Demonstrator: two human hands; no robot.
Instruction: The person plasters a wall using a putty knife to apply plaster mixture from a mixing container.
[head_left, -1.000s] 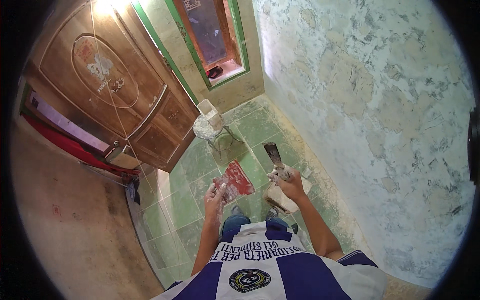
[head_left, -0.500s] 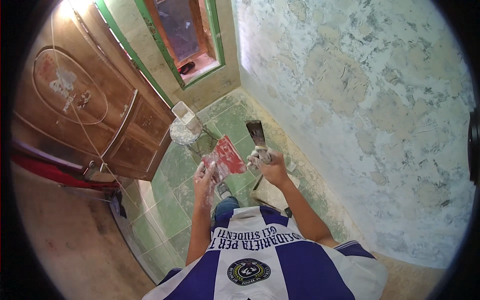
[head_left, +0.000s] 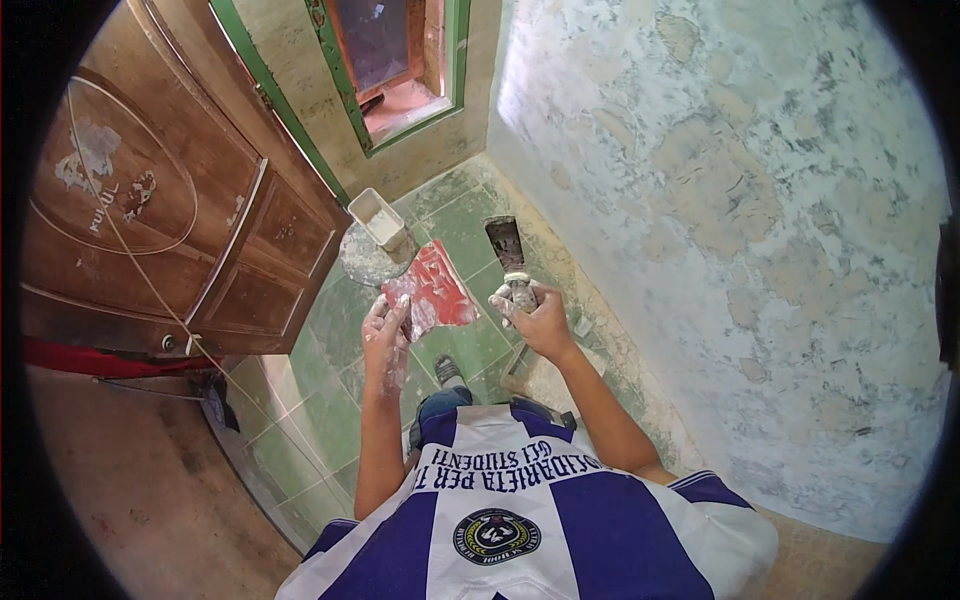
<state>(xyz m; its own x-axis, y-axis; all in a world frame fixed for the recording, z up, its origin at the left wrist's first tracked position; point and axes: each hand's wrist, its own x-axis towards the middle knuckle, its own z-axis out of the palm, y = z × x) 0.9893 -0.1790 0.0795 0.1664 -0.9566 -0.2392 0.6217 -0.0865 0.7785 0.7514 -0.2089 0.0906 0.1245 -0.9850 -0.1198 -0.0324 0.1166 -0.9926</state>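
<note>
My left hand (head_left: 385, 330) grips a red, flat, flexible-looking plate (head_left: 438, 288) by its near left edge, thumb on top. White putty is smeared over its face. My right hand (head_left: 538, 322) is closed around the handle of a putty knife (head_left: 506, 244), whose wide dark blade points away from me. A gap separates the knife from the red plate. Both hands are coated in whitish paste. Just beyond the plate, a pale rectangular tub (head_left: 377, 218) with white material inside stands on a round, paste-spattered stool (head_left: 368, 262).
A patchy, plastered wall (head_left: 750, 300) rises on the right. On the left are a brown wooden door (head_left: 140, 220) and a slanting cord (head_left: 152, 272). A green-framed window (head_left: 412, 135) is ahead. Beside my legs, a pale flat object (head_left: 560, 378) lies on dusty green floor tiles (head_left: 335, 385).
The view has shifted slightly. Both hands have moved a little farther from my body, and the gap between plate and knife is wider. Both things stay in hand.
</note>
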